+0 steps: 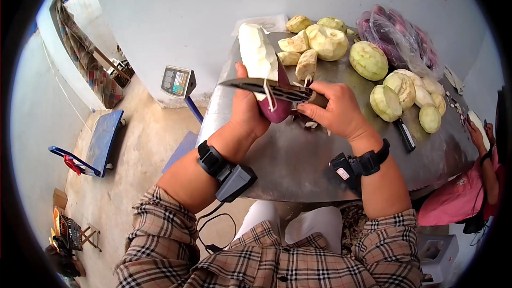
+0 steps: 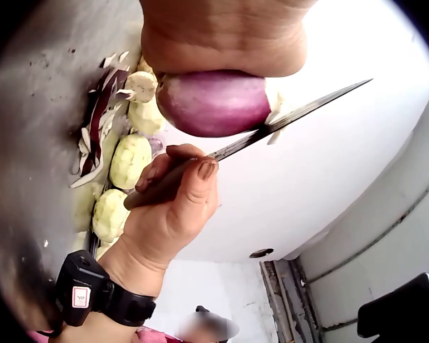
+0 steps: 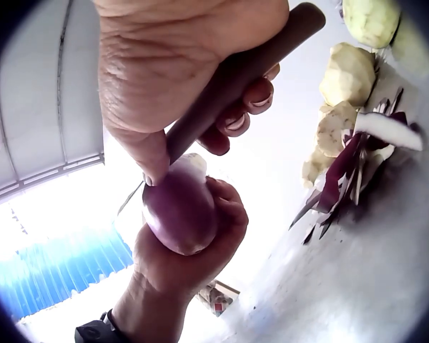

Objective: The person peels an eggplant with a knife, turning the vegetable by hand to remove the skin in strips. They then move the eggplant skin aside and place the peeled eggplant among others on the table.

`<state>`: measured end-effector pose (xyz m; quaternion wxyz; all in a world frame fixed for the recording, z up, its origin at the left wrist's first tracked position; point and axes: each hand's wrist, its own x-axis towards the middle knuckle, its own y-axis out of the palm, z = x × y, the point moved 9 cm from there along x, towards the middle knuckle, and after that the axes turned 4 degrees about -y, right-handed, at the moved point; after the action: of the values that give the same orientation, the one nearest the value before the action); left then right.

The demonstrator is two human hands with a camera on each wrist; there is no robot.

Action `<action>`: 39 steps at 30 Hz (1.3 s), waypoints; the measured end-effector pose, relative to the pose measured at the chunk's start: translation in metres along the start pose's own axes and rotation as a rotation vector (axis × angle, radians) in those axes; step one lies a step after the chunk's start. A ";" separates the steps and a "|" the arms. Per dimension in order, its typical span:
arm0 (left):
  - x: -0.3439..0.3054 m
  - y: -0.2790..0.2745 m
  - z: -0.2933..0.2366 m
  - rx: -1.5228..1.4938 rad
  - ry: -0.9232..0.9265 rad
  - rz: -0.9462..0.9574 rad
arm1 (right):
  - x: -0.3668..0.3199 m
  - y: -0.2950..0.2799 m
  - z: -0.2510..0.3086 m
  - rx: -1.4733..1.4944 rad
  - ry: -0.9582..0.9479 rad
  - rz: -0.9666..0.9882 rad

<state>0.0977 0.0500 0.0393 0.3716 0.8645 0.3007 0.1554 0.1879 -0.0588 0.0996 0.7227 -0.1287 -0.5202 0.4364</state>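
A partly peeled eggplant (image 1: 258, 56) stands tilted up in my left hand (image 1: 246, 114), its upper part white and its lower end still purple. My left fingers and thumb grip it from the side. In my right hand (image 1: 341, 108), the fingers wrap round the dark handle of a knife (image 3: 247, 78). The blade (image 2: 311, 108) lies across the eggplant, at the border of white flesh and purple skin. A thin strip of peel hangs by the blade in the head view. Purple and white peelings (image 3: 343, 168) are heaped on the metal table (image 1: 341, 168) below.
Several peeled eggplants (image 1: 328, 42) lie along the back and right of the table. Behind them is a plastic bag of purple eggplants (image 1: 397, 34). A black-handled tool (image 1: 405, 136) rests near the right. Another person in pink (image 1: 453, 200) works at the right edge. A scale (image 1: 178, 81) stands left.
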 end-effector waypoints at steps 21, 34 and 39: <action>-0.001 0.000 -0.010 0.088 0.127 -0.006 | -0.001 0.014 0.003 0.063 0.039 0.176; -0.005 0.008 -0.007 0.019 0.092 0.051 | 0.000 -0.010 -0.017 0.044 0.082 -0.037; -0.009 0.010 -0.002 0.026 0.032 0.013 | 0.000 -0.004 -0.006 0.111 0.018 0.038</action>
<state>0.0939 0.0397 0.0472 0.3544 0.8686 0.3029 0.1679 0.1953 -0.0594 0.0997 0.7251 -0.1023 -0.4860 0.4770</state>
